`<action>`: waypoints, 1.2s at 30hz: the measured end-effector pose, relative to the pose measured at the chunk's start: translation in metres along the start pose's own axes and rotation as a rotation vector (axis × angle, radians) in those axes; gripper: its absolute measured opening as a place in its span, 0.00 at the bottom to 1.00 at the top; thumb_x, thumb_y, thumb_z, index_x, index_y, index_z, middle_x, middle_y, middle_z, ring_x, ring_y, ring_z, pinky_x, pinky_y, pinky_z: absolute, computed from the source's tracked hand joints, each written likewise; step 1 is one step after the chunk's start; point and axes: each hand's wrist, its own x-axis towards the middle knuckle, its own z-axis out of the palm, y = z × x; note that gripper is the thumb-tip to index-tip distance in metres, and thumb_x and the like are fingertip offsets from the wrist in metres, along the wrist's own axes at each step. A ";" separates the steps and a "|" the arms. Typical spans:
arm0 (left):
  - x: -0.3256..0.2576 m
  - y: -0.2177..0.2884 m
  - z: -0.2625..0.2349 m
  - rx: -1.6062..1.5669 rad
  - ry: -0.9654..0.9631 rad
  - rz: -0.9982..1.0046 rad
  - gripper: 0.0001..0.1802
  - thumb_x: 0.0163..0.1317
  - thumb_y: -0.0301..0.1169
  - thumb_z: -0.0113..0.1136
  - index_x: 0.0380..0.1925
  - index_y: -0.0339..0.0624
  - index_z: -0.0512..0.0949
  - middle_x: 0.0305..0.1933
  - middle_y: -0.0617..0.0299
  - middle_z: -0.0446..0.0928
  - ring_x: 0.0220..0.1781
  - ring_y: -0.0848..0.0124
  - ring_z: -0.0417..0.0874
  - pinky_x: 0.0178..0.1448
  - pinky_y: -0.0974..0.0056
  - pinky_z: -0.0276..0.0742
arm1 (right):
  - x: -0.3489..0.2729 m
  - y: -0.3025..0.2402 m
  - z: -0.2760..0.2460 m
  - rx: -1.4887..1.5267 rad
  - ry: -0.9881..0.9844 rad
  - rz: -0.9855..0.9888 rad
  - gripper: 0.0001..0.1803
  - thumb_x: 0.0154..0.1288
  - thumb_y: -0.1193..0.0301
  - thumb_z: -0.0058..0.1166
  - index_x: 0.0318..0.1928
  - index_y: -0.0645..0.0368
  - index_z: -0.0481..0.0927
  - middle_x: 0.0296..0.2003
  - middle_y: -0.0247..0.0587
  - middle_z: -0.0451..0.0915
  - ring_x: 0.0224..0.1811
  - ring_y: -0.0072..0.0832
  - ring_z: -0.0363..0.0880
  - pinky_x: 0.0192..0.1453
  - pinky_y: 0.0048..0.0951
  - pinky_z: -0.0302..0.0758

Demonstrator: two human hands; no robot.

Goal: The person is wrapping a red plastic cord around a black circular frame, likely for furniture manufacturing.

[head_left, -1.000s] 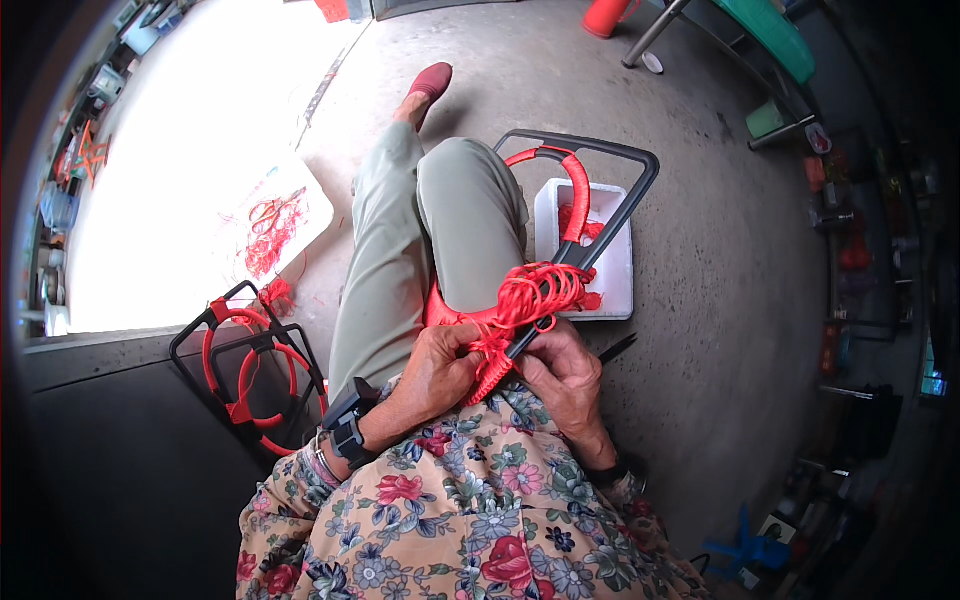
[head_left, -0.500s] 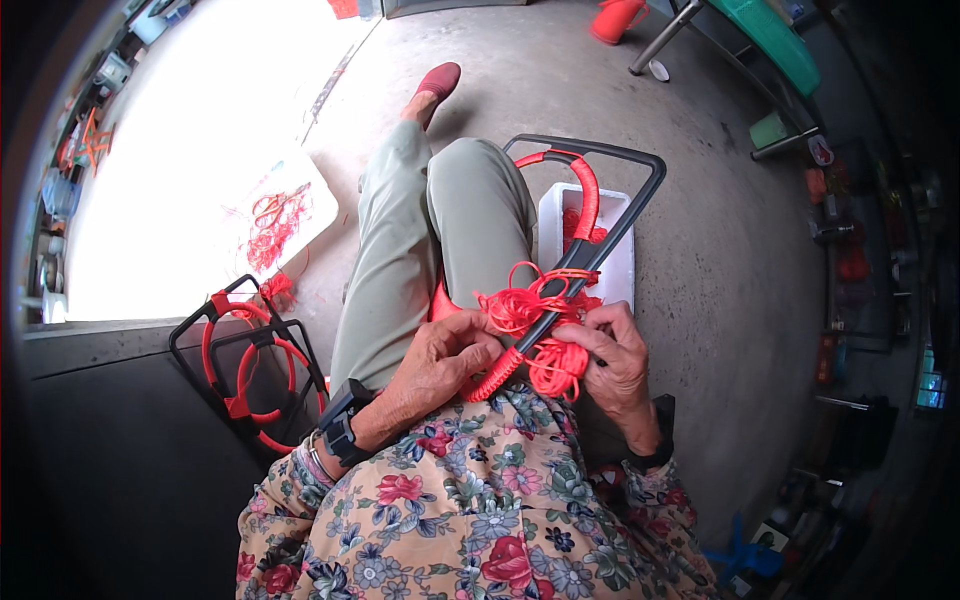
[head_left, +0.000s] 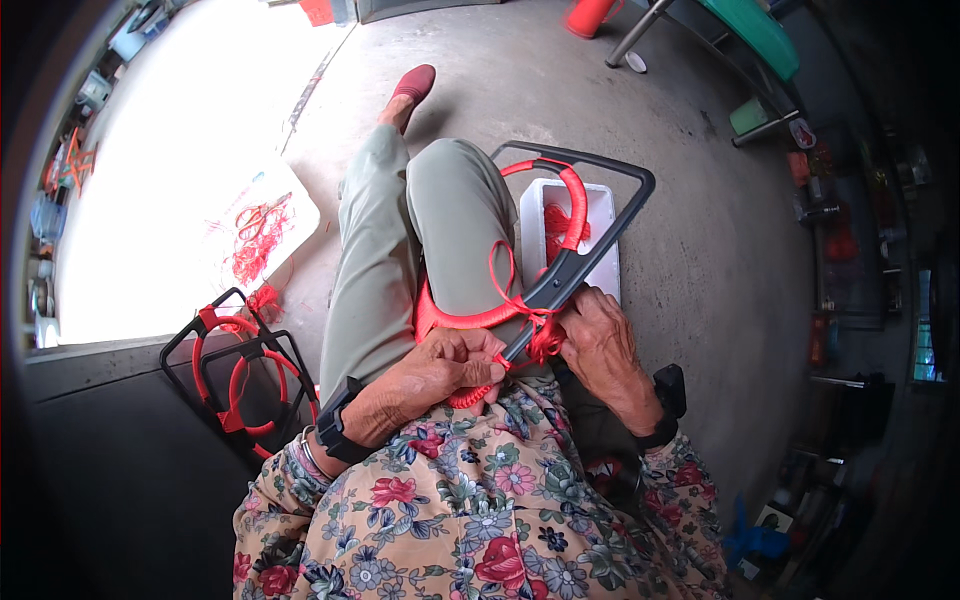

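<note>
Across my lap lies a black frame (head_left: 640,205) with rounded corners and a ring wrapped in red cord (head_left: 577,200). My left hand (head_left: 452,368) is closed in a pinch on the red cord wrapping at the frame's near end. My right hand (head_left: 603,348) is curled at the frame's right side, against a bunched hank of red cord (head_left: 544,340); some of its fingertips are hidden behind the bar and the hank. A loose loop of cord (head_left: 492,262) rises from the hank over my knee.
A white foam box (head_left: 603,262) with red cord inside stands beyond the frame. Two similar frames (head_left: 232,375) lean at my left. Red cord scraps (head_left: 262,240) lie on a pale board at the left. A green-topped seat (head_left: 750,35) stands far right.
The big tangle of cord over the bar has become a smaller bunch at its right side. My right hand has moved in against the bar. The view has shifted slightly.
</note>
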 end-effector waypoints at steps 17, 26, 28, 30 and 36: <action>0.006 0.006 0.003 0.017 0.058 0.079 0.08 0.67 0.31 0.58 0.35 0.38 0.72 0.22 0.63 0.77 0.18 0.76 0.76 0.23 0.74 0.69 | -0.090 0.054 -0.107 2.222 0.059 -0.525 0.04 0.70 0.77 0.43 0.38 0.65 0.64 0.18 0.42 0.70 0.13 0.30 0.70 0.15 0.30 0.74; 0.007 0.003 0.006 -0.026 0.058 0.141 0.08 0.65 0.33 0.60 0.35 0.41 0.72 0.22 0.62 0.77 0.18 0.76 0.76 0.23 0.75 0.65 | -0.112 0.061 0.023 0.881 0.141 0.754 0.17 0.64 0.71 0.56 0.52 0.59 0.72 0.20 0.26 0.65 0.21 0.16 0.66 0.21 0.22 0.68; 0.004 0.002 0.005 -0.047 0.057 0.130 0.08 0.65 0.32 0.59 0.35 0.42 0.72 0.23 0.62 0.78 0.20 0.76 0.77 0.24 0.75 0.66 | -0.081 0.036 0.028 1.797 0.316 0.679 0.19 0.65 0.72 0.54 0.56 0.60 0.70 0.19 0.24 0.62 0.18 0.15 0.60 0.19 0.22 0.64; 0.004 0.001 0.001 -0.050 0.050 0.130 0.08 0.65 0.32 0.60 0.35 0.41 0.72 0.24 0.62 0.78 0.21 0.76 0.77 0.25 0.75 0.66 | -0.037 -0.004 0.020 2.058 0.244 0.589 0.17 0.69 0.66 0.49 0.54 0.61 0.70 0.18 0.25 0.61 0.17 0.15 0.58 0.18 0.23 0.63; -0.002 0.000 -0.005 -0.001 -0.043 0.132 0.10 0.66 0.26 0.57 0.45 0.35 0.72 0.29 0.64 0.78 0.27 0.78 0.78 0.33 0.75 0.71 | -0.022 -0.045 0.041 1.395 0.170 0.769 0.14 0.64 0.63 0.55 0.28 0.62 0.76 0.18 0.32 0.75 0.18 0.21 0.73 0.24 0.27 0.71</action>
